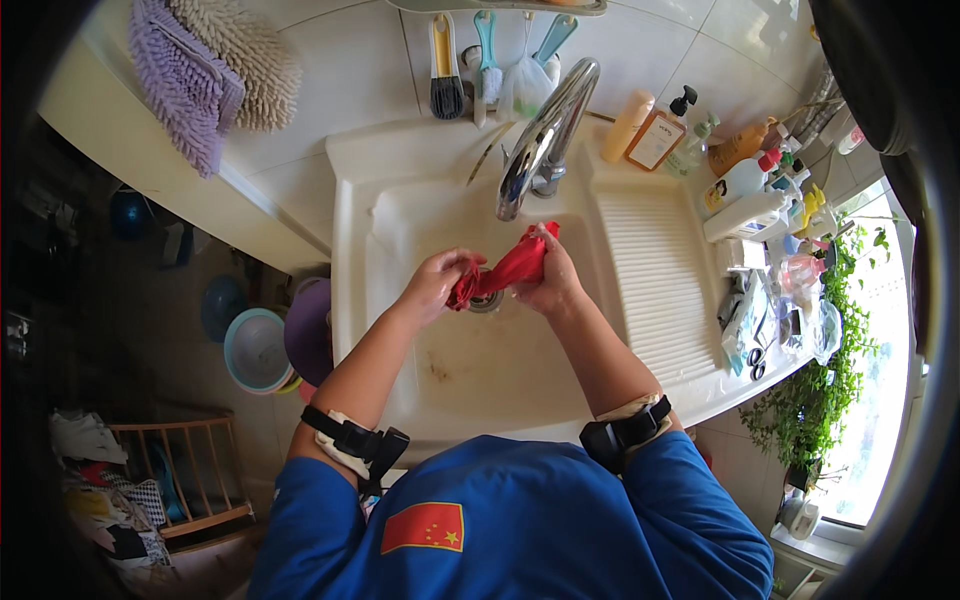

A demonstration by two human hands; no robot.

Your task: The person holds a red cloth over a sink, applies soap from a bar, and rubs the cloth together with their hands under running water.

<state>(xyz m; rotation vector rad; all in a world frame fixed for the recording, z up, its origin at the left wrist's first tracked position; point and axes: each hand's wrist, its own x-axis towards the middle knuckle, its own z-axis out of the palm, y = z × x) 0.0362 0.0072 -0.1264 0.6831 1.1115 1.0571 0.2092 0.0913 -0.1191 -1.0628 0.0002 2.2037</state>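
Daylight pours in from the tall white-glazed window [878, 410] at the right edge, so bright I can make out hardly anything through the pane. It streaks hard highlights along the curved chrome faucet [541, 135] and leaves the cream-coloured sink basin [510, 375] softly, evenly lit. Over at far left, the grey tiled floor [265, 430] sinks into murk. The crumpled red cloth [515, 266] at centre reads clearly; toward the black rounded rim, straight lines bow and detail softens.
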